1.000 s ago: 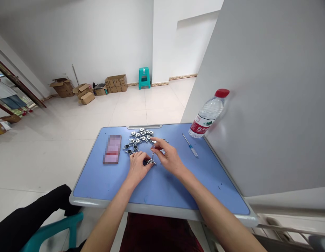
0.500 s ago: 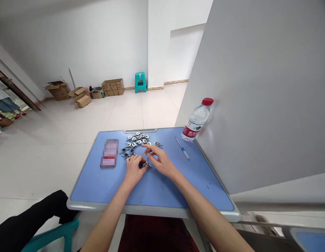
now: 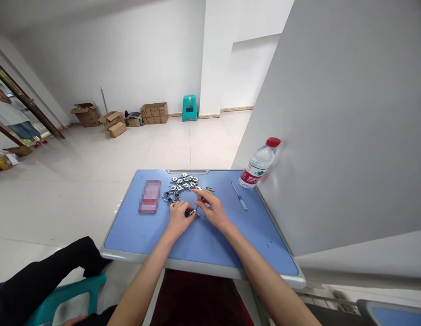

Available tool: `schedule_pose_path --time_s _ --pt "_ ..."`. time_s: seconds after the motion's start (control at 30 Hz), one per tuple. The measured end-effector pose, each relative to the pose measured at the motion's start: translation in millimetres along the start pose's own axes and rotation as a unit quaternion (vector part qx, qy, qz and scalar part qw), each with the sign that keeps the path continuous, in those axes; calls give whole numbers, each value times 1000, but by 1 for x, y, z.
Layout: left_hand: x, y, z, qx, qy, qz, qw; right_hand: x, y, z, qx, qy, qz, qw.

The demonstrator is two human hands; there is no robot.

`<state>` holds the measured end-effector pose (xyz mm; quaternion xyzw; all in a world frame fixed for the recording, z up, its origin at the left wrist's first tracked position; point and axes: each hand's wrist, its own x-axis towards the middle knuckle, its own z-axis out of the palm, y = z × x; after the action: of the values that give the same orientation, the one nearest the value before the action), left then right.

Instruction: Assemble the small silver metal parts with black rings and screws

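A small silver metal fitting [image 3: 193, 213] sits at the middle of the blue, grey-rimmed table [image 3: 206, 246], well in from every edge. The left hand [image 3: 178, 217] pinches it; the right hand [image 3: 213, 209] has fingers together on an upright, thin-shafted screwdriver [image 3: 198, 199] above it. A heap of silver fittings [image 3: 186, 184] crowds the far side; open blue surface spreads toward the near edge.

Cardboard boxes [image 3: 154, 113] and a teal stool [image 3: 189, 108] line a white wall [image 3: 135, 50] above pale floor tiles [image 3: 169, 154].
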<state>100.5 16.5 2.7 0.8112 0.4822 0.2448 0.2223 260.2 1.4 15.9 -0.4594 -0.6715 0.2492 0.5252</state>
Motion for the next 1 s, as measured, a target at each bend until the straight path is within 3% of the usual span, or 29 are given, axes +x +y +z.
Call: schedule_pose_path --time_s 0.2,0.33,0.43,0.57,1.0 --pt "0 1 -2 -10 -3 1 1000 -1 -1 -1 59 -14 13 998" --pt "-1 2 -2 -16 -3 -3 1000 -2 -6 -12 16 24 43 999" --pt "-1 2 -2 -16 -7 -7 1000 -1 -2 -20 -82 -73 56 992" --pt "-1 0 -1 -15 -6 -8 1000 -1 6 -18 -195 -197 38 960" --pt "-1 0 -1 -6 -5 -4 1000 -4 7 -9 -297 -230 26 926"
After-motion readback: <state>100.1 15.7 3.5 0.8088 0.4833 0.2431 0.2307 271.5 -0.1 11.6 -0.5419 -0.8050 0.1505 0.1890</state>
